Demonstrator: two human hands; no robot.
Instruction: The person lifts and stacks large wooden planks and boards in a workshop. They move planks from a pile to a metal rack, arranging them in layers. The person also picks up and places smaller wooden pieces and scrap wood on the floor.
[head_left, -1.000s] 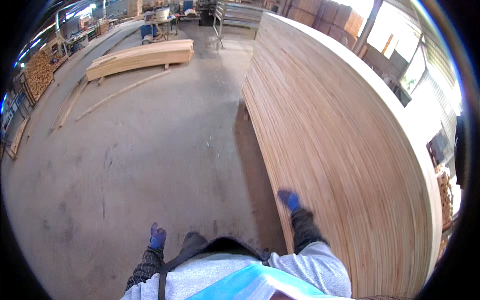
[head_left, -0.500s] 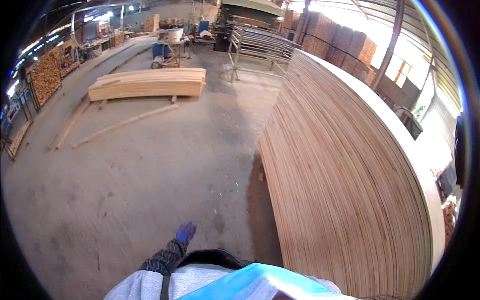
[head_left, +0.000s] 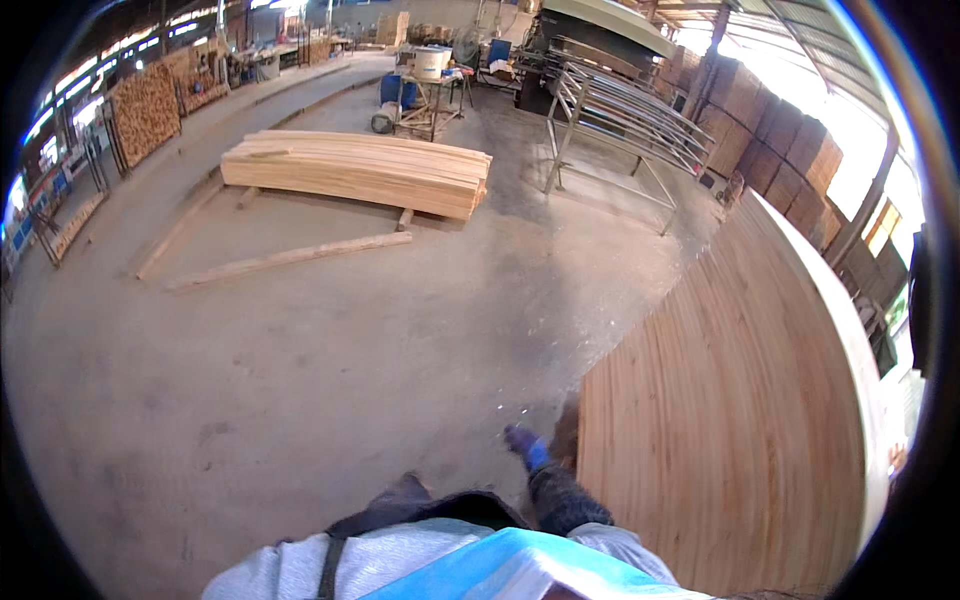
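My right hand [head_left: 527, 446], in a blue and purple glove with a dark sleeve behind it, hangs low in front of me. It is close to the left edge of a tall stack of wooden panels [head_left: 720, 420]. A gap of floor seems to lie between hand and stack; nothing shows in the hand. Its fingers are small and smeared, so their pose is unclear. No part of my left hand can be made out. A dark shape left of my apron could be a leg or a sleeve.
Ahead on the left, a low pile of planks [head_left: 350, 172] rests on wooden bearers, with a loose beam [head_left: 295, 262] in front. A metal rack [head_left: 620, 125] stands beyond the panels. Farther back are a small work table [head_left: 432, 95] and stacked timber [head_left: 147, 112].
The view has swung left and moved forward, with the plank pile and rack now nearer. My left hand has dropped from sight; my right hand has come into view beside the stack.
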